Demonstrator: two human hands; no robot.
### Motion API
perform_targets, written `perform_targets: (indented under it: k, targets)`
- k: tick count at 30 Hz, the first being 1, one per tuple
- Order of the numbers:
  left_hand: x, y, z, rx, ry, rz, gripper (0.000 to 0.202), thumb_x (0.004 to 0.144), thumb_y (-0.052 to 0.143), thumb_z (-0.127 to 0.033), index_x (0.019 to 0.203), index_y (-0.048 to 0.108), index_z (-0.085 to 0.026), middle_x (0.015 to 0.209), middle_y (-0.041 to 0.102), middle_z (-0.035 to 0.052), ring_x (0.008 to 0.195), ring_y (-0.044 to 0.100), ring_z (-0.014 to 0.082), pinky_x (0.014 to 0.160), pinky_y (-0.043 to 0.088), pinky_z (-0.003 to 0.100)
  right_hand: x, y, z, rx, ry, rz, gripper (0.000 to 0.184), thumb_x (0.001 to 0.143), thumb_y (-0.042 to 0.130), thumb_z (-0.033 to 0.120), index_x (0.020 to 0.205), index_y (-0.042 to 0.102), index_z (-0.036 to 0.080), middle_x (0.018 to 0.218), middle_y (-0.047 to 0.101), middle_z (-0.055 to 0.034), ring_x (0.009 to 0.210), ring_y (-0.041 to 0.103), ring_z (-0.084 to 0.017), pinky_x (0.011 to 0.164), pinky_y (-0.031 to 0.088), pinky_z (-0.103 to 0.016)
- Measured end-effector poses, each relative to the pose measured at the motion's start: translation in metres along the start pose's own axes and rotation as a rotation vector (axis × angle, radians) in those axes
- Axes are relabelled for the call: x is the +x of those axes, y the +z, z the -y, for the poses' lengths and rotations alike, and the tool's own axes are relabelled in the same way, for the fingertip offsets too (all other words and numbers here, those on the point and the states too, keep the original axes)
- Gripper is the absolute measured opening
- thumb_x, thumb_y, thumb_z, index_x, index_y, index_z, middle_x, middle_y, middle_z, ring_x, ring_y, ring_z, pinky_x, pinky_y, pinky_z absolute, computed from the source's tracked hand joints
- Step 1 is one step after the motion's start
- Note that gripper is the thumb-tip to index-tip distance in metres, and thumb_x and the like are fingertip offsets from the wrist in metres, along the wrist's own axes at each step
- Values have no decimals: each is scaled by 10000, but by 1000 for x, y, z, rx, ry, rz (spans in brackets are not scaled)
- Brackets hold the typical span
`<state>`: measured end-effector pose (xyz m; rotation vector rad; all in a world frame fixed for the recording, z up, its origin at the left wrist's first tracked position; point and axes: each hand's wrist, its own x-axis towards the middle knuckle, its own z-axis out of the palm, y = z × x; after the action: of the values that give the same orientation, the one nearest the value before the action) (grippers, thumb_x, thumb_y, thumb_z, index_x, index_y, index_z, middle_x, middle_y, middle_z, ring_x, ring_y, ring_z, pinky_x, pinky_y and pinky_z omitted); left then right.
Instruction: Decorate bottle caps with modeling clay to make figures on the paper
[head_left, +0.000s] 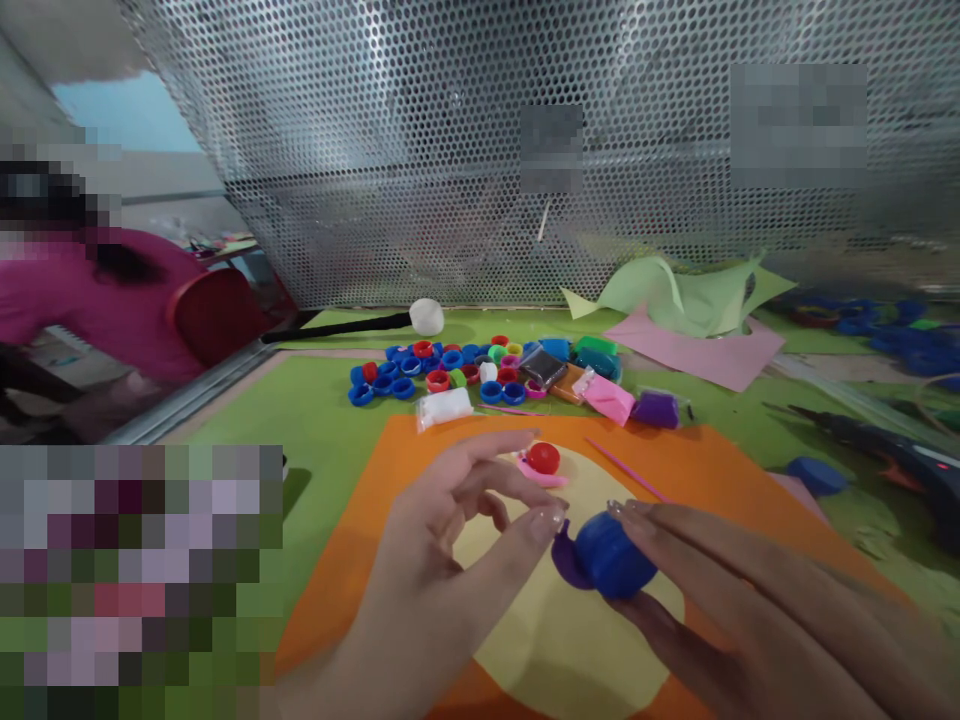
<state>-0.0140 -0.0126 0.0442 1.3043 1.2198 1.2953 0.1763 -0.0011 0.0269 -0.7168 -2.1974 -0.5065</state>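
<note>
My right hand [720, 590] holds a blue bottle cap [619, 555] between fingertips on top and a thumb below. Purple clay [572, 560] curves out from the cap's left side and rises to a thin tip, like a snail's head. My left hand [465, 540] pinches thumb and index finger together right beside that tip; anything between them is too small to make out. Behind the hands, a small snail with a red bottle cap [544, 459] on a pink clay body [546, 478] sits on a pale yellow paper shape [570, 650], which lies on an orange sheet [352, 580].
Several loose bottle caps [403, 388] lie behind, beside clay packets: white [446, 408], pink [609, 398] and purple [657, 409]. A pink stick [626, 468] rests on the orange sheet. At right are a glue gun [870, 445] and a blue cap [817, 476]. A person in pink [150, 300] sits left.
</note>
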Motion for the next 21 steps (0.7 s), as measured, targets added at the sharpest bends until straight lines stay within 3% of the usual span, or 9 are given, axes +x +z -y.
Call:
perform_targets:
  k: [9, 21]
  targets:
    - [-1, -2, 5, 78, 59, 51, 424, 662, 723, -209, 1050, 560, -258, 697, 664, -40, 716, 609, 158, 670, 446, 275, 2, -2, 3, -11, 26, -20, 156, 849, 555, 170, 989, 609, 128, 854, 717, -32, 697, 663, -125, 639, 504, -230]
    - [2, -1, 3, 78, -12, -13, 380, 662, 715, -243, 1013, 573, -220, 677, 670, -11, 732, 619, 186, 665, 458, 288, 3, 2, 4, 17, 27, -26, 172, 854, 520, 160, 996, 611, 125, 861, 714, -37, 658, 672, -151, 545, 523, -264]
